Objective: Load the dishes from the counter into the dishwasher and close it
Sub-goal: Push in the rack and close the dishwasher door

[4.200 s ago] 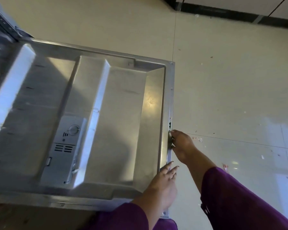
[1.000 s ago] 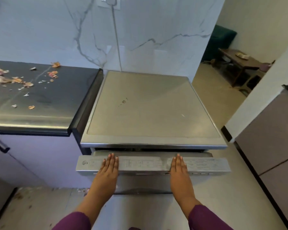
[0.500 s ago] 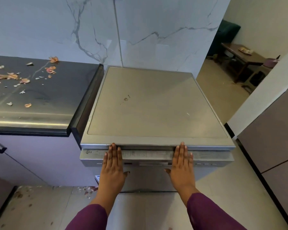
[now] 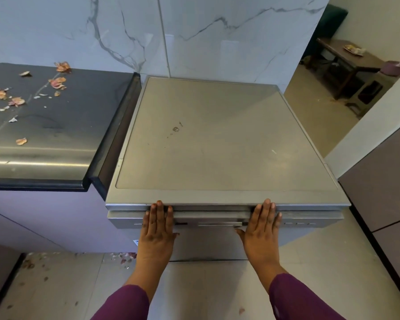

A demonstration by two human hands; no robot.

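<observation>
Silver dishwasher (image 4: 217, 139) at centre, door (image 4: 208, 245) standing upright against the body with only a thin dark seam under the top lip; inside hidden, so contents cannot be told. Facing 6 o'clock, towards the wearer, with the door's control strip (image 4: 217, 219) running long from 9 to 3 o'clock. Flat on that strip towards 9 o'clock, left grip (image 4: 157, 232), fingers (image 4: 160, 209) straight and together, tips reaching the lip; towards 3 o'clock, right grip (image 4: 262, 232) pressed flat likewise, thumb spread, clamped on nothing. Purple sleeves (image 4: 125, 303) at 6 o'clock. Dark table (image 4: 56, 125) just beside the machine at 9 o'clock, strewn with pinkish peel scraps (image 4: 57, 83). Marble wall (image 4: 217, 31) at 12 o'clock, tiled floor (image 4: 56, 285) below
</observation>
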